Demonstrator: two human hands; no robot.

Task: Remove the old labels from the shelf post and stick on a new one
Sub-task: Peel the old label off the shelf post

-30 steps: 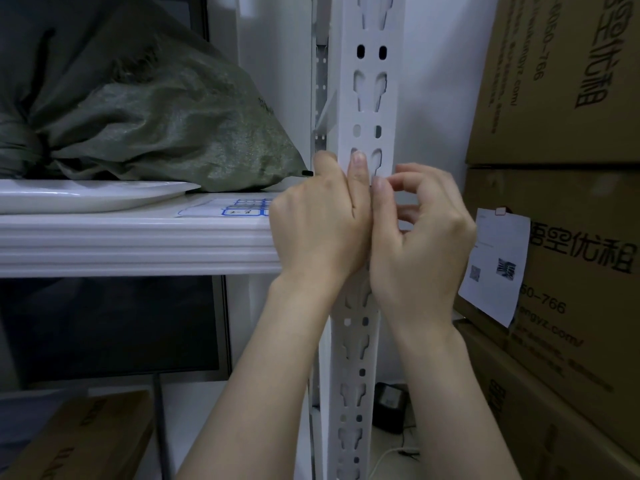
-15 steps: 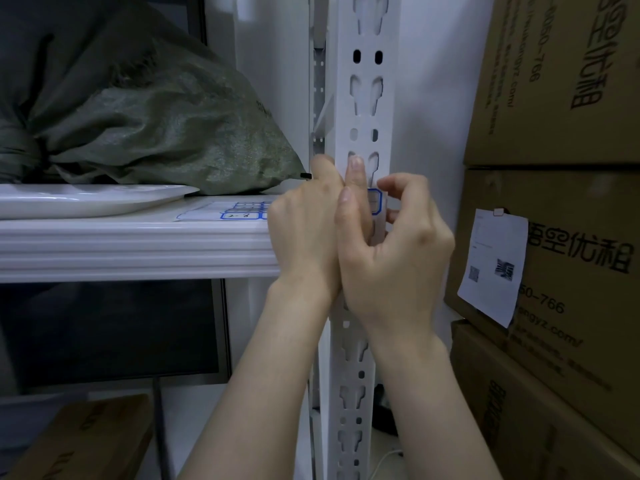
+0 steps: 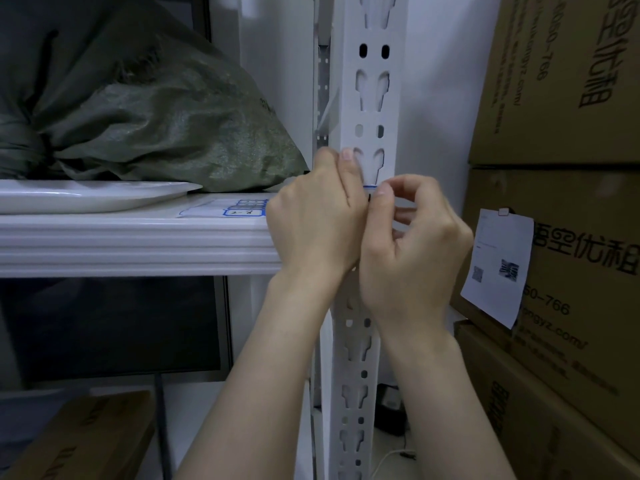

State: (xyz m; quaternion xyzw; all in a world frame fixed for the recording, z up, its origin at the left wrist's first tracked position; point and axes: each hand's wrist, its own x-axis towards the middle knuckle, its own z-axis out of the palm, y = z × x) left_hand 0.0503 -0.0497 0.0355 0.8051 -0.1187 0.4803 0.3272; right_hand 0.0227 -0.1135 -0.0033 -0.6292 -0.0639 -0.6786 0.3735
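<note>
Label (image 3: 371,186) on the post (image 3: 370,98) lies between left hand (image 3: 313,220) and right hand (image 3: 414,247).

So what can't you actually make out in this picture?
Head view only:
1. Label on the shelf post: just a thin blue edge shows; the left hand and right hand cover the rest, so its text and any grip on it are hidden.
2. Label sheet on the shelf: right end behind the left hand, writing too small.
3. Paper slip on the carton: print blurred.
</note>
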